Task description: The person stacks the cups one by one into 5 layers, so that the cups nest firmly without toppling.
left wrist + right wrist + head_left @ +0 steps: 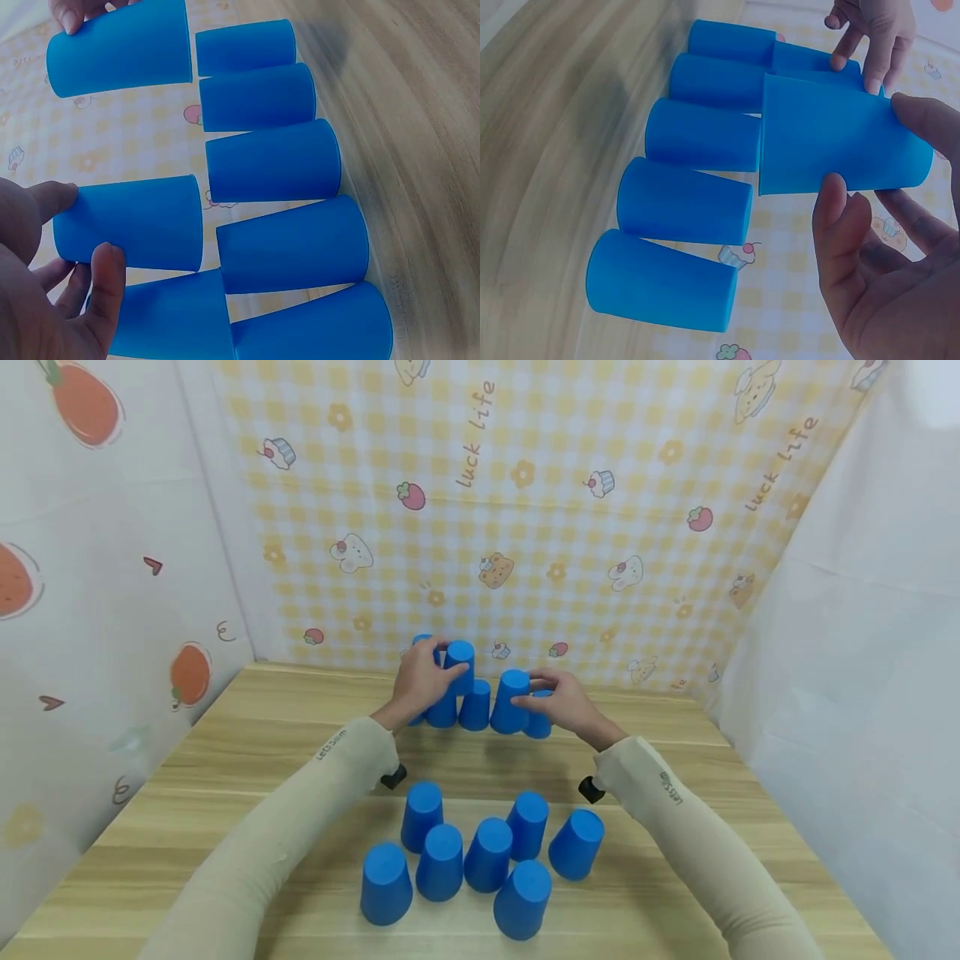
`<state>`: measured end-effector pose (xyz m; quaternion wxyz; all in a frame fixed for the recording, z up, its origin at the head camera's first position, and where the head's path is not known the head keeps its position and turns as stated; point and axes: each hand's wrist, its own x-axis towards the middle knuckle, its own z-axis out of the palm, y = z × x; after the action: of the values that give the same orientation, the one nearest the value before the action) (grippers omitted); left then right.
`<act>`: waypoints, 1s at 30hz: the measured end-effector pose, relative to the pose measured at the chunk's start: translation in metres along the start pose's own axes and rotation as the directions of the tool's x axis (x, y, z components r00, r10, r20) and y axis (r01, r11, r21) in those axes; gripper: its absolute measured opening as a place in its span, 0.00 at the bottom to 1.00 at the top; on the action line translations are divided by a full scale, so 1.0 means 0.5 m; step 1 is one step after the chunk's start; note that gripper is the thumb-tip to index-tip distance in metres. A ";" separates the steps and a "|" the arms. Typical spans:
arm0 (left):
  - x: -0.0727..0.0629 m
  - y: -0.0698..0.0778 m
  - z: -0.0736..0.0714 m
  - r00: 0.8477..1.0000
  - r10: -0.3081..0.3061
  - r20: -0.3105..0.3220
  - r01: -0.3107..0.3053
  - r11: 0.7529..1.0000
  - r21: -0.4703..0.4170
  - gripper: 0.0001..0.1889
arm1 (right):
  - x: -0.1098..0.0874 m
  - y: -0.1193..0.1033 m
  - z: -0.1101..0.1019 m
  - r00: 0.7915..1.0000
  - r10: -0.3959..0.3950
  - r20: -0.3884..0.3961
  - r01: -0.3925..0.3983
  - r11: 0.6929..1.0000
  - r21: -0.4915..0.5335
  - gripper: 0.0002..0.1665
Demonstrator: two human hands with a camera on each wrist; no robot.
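Observation:
A row of blue cups (475, 708) stands upside down at the back of the table. My left hand (422, 678) grips a blue cup (135, 223) by its narrow end, its rim right at the tops of the row. Beside it, another upside-down cup (171, 315) sits on the row's left end, partly behind that hand in the head view. My right hand (567, 703) holds a second blue cup (840, 139) between thumb and fingers, rim down. In the right wrist view its rim is level with the tops of the row, short of the right end cup (662, 283).
Several more upside-down blue cups (489, 855) stand in a loose group on the wooden table (315, 893) nearer to me, between my forearms. A checked cloth (525, 527) hangs close behind the row. White sheets (847, 635) flank both sides.

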<state>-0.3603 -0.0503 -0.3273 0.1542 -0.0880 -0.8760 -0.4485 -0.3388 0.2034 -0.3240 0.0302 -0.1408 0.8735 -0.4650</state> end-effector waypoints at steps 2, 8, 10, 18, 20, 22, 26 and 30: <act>0.000 0.000 0.000 1.000 -0.001 0.007 0.001 1.000 0.006 0.25 | 0.000 -0.001 0.002 1.000 -0.004 -0.003 0.004 1.000 -0.006 0.33; 0.001 -0.002 0.000 1.000 -0.015 0.019 0.014 1.000 0.026 0.25 | 0.011 -0.008 0.002 0.999 -0.031 -0.010 0.030 0.999 -0.013 0.30; 0.002 -0.003 0.001 1.000 -0.020 0.019 0.019 0.999 0.030 0.25 | 0.019 -0.009 0.003 0.999 -0.038 -0.012 0.038 0.999 -0.006 0.30; 0.008 -0.004 0.012 0.998 0.049 0.027 -0.049 0.999 0.004 0.25 | 0.041 -0.020 0.009 1.000 -0.012 -0.029 0.012 1.000 0.004 0.31; 0.010 -0.002 0.014 0.998 0.053 0.022 -0.053 0.999 0.002 0.25 | 0.044 -0.024 0.010 0.999 -0.001 -0.037 0.001 1.000 -0.007 0.32; 0.012 -0.001 0.017 0.998 0.055 0.020 -0.055 0.998 0.000 0.25 | 0.050 -0.027 0.011 0.999 0.013 -0.043 -0.012 1.000 0.002 0.33; 0.016 0.002 0.023 0.998 0.060 0.015 -0.060 0.998 0.001 0.26 | 0.060 -0.030 0.009 0.998 0.041 -0.047 -0.040 0.999 0.026 0.33; 0.017 0.001 0.025 0.998 0.060 0.005 -0.060 0.998 0.002 0.26 | 0.070 -0.029 0.009 0.997 0.064 -0.044 -0.062 0.997 0.037 0.35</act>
<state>-0.3704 -0.0395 -0.3308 0.1653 -0.1152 -0.8739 -0.4423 -0.3685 0.1826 -0.3117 0.0277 -0.1021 0.8696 -0.4823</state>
